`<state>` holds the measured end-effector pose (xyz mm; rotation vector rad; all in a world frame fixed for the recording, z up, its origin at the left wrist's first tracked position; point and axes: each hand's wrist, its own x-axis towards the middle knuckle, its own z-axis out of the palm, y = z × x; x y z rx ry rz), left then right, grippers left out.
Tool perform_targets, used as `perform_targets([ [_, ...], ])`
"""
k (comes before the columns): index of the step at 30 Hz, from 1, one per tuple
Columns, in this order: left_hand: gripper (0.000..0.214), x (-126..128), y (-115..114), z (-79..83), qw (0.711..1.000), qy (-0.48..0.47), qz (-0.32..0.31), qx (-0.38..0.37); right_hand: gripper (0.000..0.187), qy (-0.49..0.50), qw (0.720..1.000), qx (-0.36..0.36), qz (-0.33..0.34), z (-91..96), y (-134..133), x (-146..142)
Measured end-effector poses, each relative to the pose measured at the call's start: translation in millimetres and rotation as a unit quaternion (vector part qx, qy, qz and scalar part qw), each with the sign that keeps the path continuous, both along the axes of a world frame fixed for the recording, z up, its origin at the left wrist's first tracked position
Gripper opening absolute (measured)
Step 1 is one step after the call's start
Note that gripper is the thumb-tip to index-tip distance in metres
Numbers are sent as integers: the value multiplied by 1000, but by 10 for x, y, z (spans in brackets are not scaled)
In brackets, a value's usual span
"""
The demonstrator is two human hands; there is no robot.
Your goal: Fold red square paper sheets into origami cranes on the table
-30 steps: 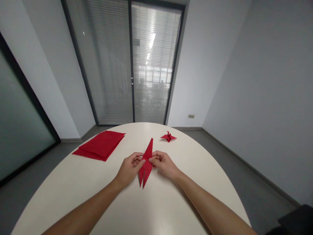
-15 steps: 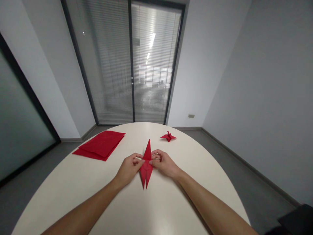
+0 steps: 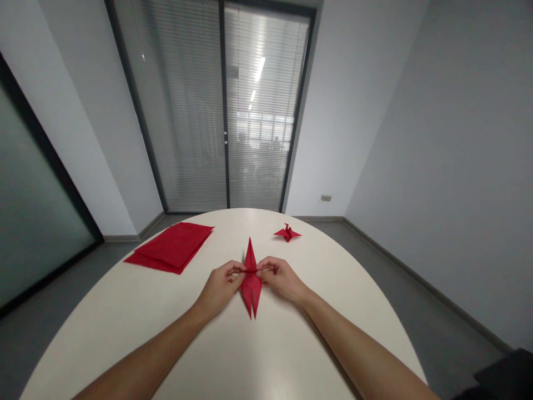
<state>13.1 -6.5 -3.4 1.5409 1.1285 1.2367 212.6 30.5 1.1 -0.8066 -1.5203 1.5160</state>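
Grey walls close the room around us, with blinds (image 3: 220, 105) behind glass doors straight ahead at 12 o'clock. Our white oval bench (image 3: 266, 344) fills the lower half of the view.

We pinch a red folded paper (image 3: 251, 284) at the middle of the bench, one hand on each side of it. Its long point rises toward 12 o'clock, and two narrow tails point back toward us at 6 o'clock. Our left hand (image 3: 219, 286) comes in from 7 o'clock, its fingers (image 3: 236, 270) clenched on the left edge of the paper at its waist. Our right hand (image 3: 280, 278) comes in from 5 o'clock, its fingers (image 3: 263, 271) clenched on the right edge at the same height. Fingertips of the two hands nearly meet across the fold. Whether the tails touch the bench or hang just above it, we cannot tell.

Beyond the right hand, at 1 o'clock, a finished red crane (image 3: 287, 233) sits on the bench, well apart from the paper. At 10 o'clock a stack of flat red sheets (image 3: 170, 247) lies near the bench's left edge, slightly fanned.
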Motion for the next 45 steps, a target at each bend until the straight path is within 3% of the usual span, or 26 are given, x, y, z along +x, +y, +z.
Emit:
perform_targets([
  [9, 24, -25, -9, 1, 999, 38, 10, 3, 16, -37, 999, -3, -6, 40, -18, 7],
  [19, 27, -21, -67, 60, 999, 47, 7, 13, 39, -29, 999, 5, 12, 41, -39, 10],
  [26, 26, 7, -99, 115, 996, 60, 32, 55, 46, 29, 999, 22, -25, 71, -50, -29],
  [32, 32, 0, -133, 131, 979, 100, 102, 146, 36, -15, 987, 139, -84, 193, -134, -32],
  [36, 34, -21, -138, 109, 961, 111, 123, 220, 33, -33, 979, 173, -106, 251, -191, -30],
  [41, 16, -50, -133, 149, 932, 171, 104, 302, 14, -87, 954, 263, -115, 266, -213, -21],
  [45, 15, -72, -113, 169, 918, 222, 73, 322, 9, -117, 933, 326, -95, 230, -172, 16],
])
